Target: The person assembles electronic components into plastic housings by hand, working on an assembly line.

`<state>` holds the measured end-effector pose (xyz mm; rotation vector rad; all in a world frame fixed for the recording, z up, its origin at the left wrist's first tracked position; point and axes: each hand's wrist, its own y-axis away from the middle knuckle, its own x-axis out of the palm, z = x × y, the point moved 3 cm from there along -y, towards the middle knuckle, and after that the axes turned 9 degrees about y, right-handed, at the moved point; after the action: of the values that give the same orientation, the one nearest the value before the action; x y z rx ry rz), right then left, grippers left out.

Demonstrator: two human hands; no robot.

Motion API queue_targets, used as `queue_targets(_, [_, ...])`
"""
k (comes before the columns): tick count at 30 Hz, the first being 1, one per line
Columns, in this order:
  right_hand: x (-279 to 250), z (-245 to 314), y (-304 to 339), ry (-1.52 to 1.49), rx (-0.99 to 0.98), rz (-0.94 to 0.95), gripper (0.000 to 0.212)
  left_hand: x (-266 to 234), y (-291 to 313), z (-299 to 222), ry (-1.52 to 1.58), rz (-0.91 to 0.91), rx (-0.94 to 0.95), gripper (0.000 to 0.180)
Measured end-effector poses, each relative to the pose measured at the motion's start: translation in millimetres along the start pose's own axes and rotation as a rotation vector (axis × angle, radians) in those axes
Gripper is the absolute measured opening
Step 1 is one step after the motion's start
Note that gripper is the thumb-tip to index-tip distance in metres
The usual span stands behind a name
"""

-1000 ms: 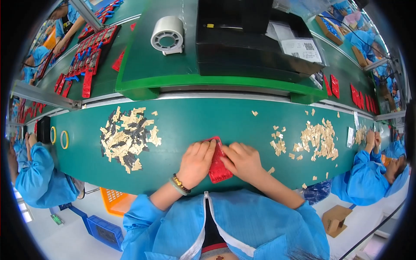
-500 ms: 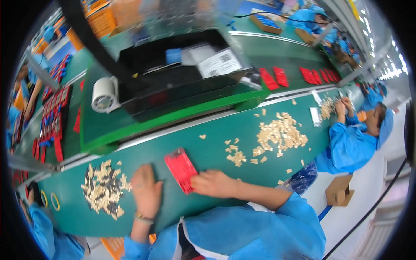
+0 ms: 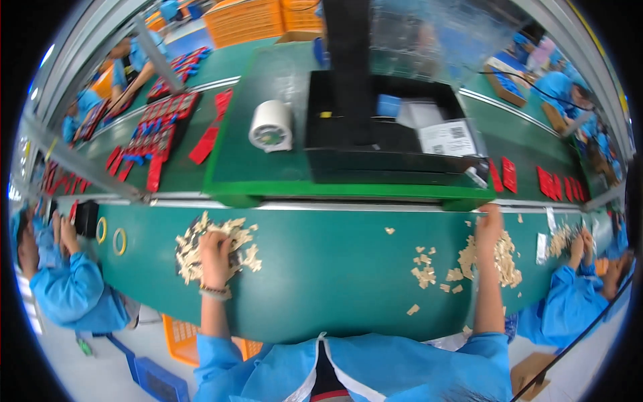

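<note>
My left hand [image 3: 215,257] is down on a pile of small beige and black pieces [image 3: 191,248] at the left of the green worktable. Its fingers are bent together among the pieces; what they hold, if anything, is hidden. Stretched far forward, my right hand [image 3: 489,228] reaches past a second pile of beige pieces [image 3: 507,261] to the table's far edge. Blur hides how its fingers are set, and nothing can be made out in them. Two red flat parts [image 3: 509,175] lie on the belt just beyond that hand.
A green raised shelf [image 3: 281,190] spans the far side, bearing a black box [image 3: 388,167] and a white tape roll [image 3: 271,124]. Two yellow rings [image 3: 119,241] lie at the left. Co-workers sit on both sides. Metal posts [image 3: 80,161] frame the bench.
The view has swung left and levelled. My right hand has left the table's middle for the far edge; the red case it held is no longer seen there. My left hand has moved onto the left pile.
</note>
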<state>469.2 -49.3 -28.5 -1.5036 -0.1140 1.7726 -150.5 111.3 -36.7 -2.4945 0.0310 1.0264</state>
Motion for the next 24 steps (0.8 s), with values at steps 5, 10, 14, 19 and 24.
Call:
queue_targets(5, [29,-51,-53,0.473,-0.364,-0.231,0.039,-6,-6,-20,-0.122,-0.121,-0.019,0.003])
queue_targets(10, [19,-23,-43,0.318,-0.158,-0.096,0.025,-11,3,-6,0.205,-0.158,-0.191,0.009])
queue_targets(14, [-43,58,38,-0.155,-0.098,-0.425,0.013,-10,0,-22,0.183,-0.131,-0.286,0.018])
queue_targets(19, [-49,188,140,-0.330,-0.797,0.025,0.025,4,0,-41,0.384,0.049,-0.308,0.010])
queue_targets(24, [-28,255,160,-0.575,-0.893,0.499,0.028,41,13,-93,1.182,0.283,-0.400,0.006])
